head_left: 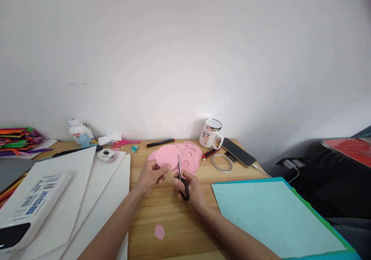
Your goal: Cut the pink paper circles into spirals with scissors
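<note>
My left hand [152, 175] is closed on a round pink paper disc [167, 155], pinching its lower edge between thumb and fingers. In my right hand [188, 188] is a pair of scissors [184, 190] with black handles, blades pointing up at the disc's right edge. Whether the blades touch the paper I cannot tell. Behind both hands lies a pile of pink paper sheets [191, 153] with round cut-outs. A small pink petal-shaped paper piece [159, 232] rests on the wooden table [171, 213] nearer to me.
A white mug [209, 134], a roll of tape [222, 163] and a phone [239, 152] sit at the back right. Light blue sheets [269, 213] cover the front right. White sheets [101, 209] lie at left. A black marker [160, 143] and pink scissors [129, 141] lie by the wall.
</note>
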Demonstrator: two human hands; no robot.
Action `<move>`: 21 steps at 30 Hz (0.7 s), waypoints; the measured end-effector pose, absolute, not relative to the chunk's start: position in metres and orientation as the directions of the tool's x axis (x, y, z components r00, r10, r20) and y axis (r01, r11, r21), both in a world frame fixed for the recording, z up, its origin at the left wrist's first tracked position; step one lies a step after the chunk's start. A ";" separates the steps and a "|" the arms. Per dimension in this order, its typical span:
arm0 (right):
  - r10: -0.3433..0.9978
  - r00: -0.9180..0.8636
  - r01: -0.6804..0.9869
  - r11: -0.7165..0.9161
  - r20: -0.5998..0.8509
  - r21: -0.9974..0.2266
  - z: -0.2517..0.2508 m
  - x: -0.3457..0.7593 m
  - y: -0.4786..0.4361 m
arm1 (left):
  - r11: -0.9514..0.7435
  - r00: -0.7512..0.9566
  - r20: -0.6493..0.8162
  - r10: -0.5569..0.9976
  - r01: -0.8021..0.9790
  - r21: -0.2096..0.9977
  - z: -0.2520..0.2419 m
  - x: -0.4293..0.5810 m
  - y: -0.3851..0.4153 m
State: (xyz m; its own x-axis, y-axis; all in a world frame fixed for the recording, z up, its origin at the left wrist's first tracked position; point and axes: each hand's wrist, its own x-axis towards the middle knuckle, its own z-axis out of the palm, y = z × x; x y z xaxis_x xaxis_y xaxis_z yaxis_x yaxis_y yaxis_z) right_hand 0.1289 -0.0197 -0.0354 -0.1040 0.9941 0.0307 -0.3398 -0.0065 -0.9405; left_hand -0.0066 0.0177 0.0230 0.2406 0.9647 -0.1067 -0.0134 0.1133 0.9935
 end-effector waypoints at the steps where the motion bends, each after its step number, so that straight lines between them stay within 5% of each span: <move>1: 0.994 -0.101 -0.338 -0.003 0.033 -0.941 -0.036 0.128 -0.020 | 0.125 0.246 -0.114 0.962 -0.030 0.992 0.022 -0.006 0.018; 21: 0.991 -0.090 -0.297 0.069 0.099 -0.952 -0.027 0.130 -0.019 | 0.118 0.309 -0.127 0.943 0.049 0.992 0.016 -0.005 0.016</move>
